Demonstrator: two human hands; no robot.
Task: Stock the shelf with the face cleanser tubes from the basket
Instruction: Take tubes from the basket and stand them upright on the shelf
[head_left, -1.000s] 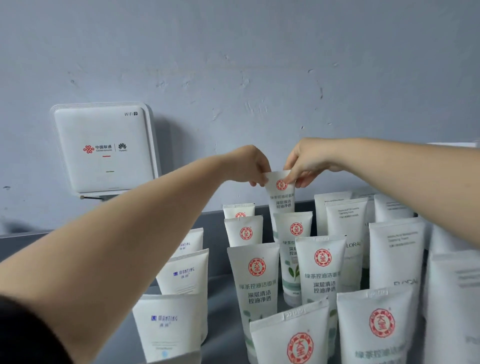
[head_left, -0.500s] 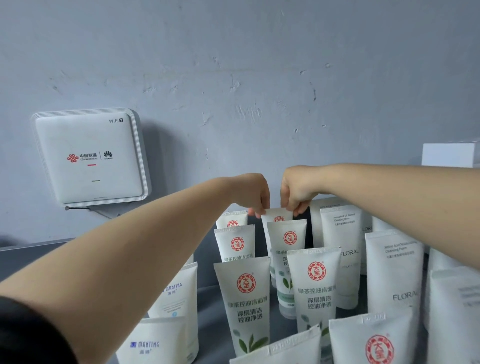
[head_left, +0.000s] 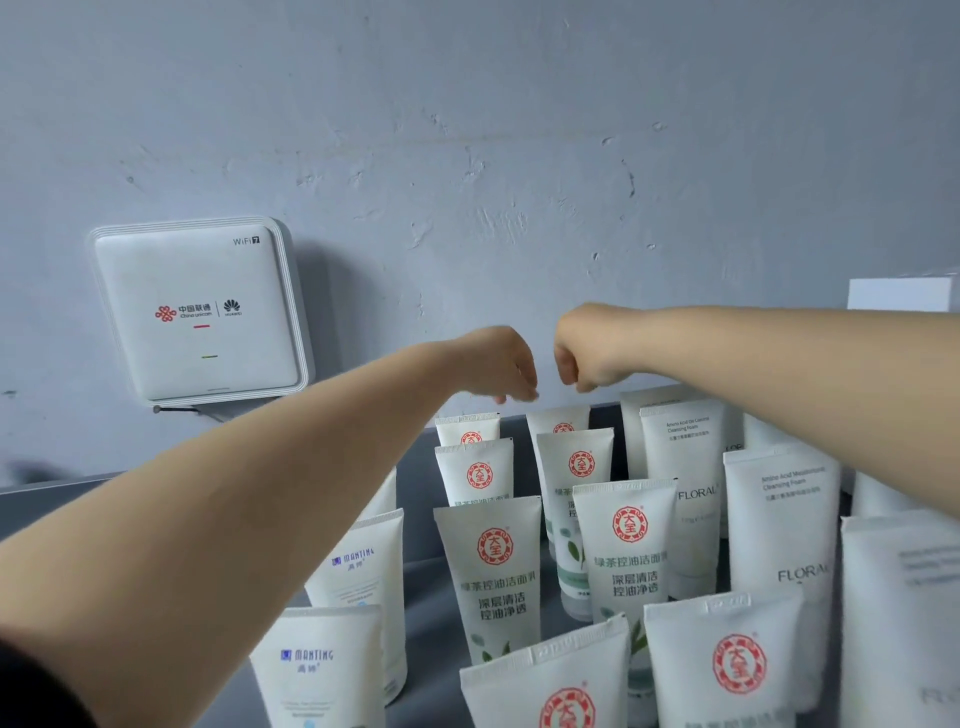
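Observation:
White face cleanser tubes with red round logos stand in rows on the grey shelf (head_left: 426, 618). The rearmost red-logo tube (head_left: 559, 420) stands upright at the back of the middle row, touched by nothing. My left hand (head_left: 500, 364) hovers just above and left of it, fingers hanging loosely downward and holding nothing. Just above and right of that tube, my right hand (head_left: 581, 352) is curled into a fist, also empty. The two hands are close together but apart. The basket is not in view.
FLORAL tubes (head_left: 681, 488) fill the right rows and MANTING tubes (head_left: 358, 587) the left, under my left forearm. A white WiFi router (head_left: 200, 312) leans on the grey wall at the back left. A white box (head_left: 903, 293) stands at the far right.
Both hands lowered the red-logo tube into the back of the middle row, let go of its top and lifted slightly. The tube now stands by itself.

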